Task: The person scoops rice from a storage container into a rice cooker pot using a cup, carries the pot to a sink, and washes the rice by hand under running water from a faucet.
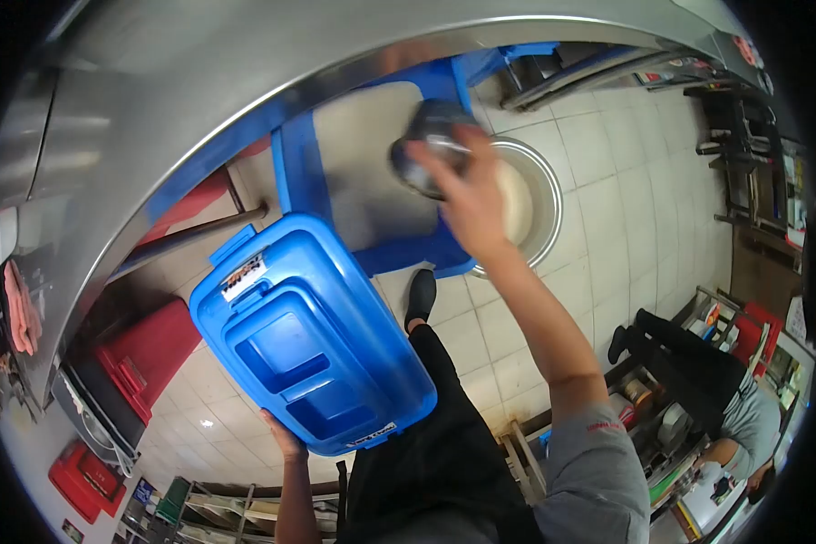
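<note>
Our left hand (284, 437) grasps the detached blue plastic lid (394, 349) while our right hand (476, 207) grips a dark rounded bowl (432, 127) over the blue rectangular plastic bin (284, 172), with pale contents (515, 201) already in the round silver metal pot (554, 195) beside it and plenty left in the bin.

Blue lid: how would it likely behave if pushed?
The blue lid is probably stiff: its moulded panel shows no sag with the left hand at one edge. Its glossy face may feel slippery.
</note>
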A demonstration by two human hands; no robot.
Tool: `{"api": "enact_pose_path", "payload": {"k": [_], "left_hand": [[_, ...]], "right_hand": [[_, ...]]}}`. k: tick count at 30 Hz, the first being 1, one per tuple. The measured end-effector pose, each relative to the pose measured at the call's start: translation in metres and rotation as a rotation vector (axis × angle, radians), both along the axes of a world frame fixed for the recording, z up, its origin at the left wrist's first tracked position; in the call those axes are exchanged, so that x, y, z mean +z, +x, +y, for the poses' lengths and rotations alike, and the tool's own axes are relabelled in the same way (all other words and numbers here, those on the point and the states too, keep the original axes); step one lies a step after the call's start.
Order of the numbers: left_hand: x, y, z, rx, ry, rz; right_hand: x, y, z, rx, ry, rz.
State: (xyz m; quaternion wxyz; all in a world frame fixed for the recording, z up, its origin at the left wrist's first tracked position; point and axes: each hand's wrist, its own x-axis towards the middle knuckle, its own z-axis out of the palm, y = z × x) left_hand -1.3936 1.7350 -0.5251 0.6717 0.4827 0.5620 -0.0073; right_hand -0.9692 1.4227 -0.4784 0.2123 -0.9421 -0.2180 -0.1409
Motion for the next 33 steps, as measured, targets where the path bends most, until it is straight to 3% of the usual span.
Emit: {"api": "enact_pose_path", "payload": {"k": [4,7,10,12,13,16,19,20,26,29,31,33], "left_hand": [[-0.015,-0.013,0.005,0.015,0.017,-0.039],[-0.011,-0.006,0.000,0.015,0.005,-0.101],[-0.009,0.000,0.001,0.013,0.013,-0.092],[-0.003,-0.010,0.000,0.005,-0.042,-0.067],[-0.002,-0.011,0.002,-0.001,-0.091,-0.058],[-0.005,-0.023,0.007,0.012,-0.147,-0.091],[0.000,-0.012,0.001,0.018,-0.122,-0.111],[0.002,-0.006,-0.004,0.021,-0.110,-0.112],[-0.017,0.000,0.004,-0.046,-0.164,-0.207],[0.015,0.042,-0.012,-0.097,-0.068,-0.224],[0.018,0.086,-0.023,-0.120,-0.089,-0.163],[0.009,0.122,-0.043,-0.105,-0.066,-0.181]], "right_hand": [[-0.119,0.055,0.082,0.042,-0.332,0.157],[-0.215,0.081,0.106,-0.117,-0.287,0.270],[-0.287,0.031,0.132,-0.159,-0.448,0.539],[-0.303,0.009,0.121,-0.044,-0.230,0.736],[-0.295,0.009,0.113,0.013,-0.119,0.820],[-0.242,0.025,0.069,-0.053,0.576,1.423],[-0.240,0.040,0.034,-0.309,0.732,1.612],[-0.241,0.042,0.026,-0.233,0.705,1.558],[-0.186,0.003,0.019,-0.234,1.258,1.435],[-0.099,-0.023,-0.019,-0.327,1.546,1.325],[-0.077,-0.019,-0.071,-0.344,1.602,1.267],[-0.030,-0.027,-0.121,-0.448,1.480,1.123]]}}
